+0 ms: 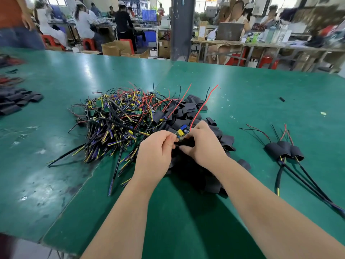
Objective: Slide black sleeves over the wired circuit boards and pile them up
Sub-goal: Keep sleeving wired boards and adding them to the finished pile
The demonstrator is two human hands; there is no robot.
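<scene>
Centrally, a small wired circuit board point(181, 133) carrying a yellow block and blue parts sat between the two hands, just above the table, its thin red wire point(204, 102) rising toward one o'clock. The left hand point(158, 148) pinched the board's near end with curled fingers. The right hand point(202, 144) curled round a flat black tube sleeve point(186, 143) touching the board's underside, though whether the board had entered it could not be told. Under and beyond the right hand, from twelve to five o'clock, lay a heap of loose black sleeves point(194, 111). At ten o'clock spread a tangled pile of bare wired boards point(115, 116) with red, yellow and blue leads. At three o'clock, well apart, three sleeved boards point(283, 149) lay together on the green table mat point(242, 86), black cables trailing toward five o'clock
</scene>
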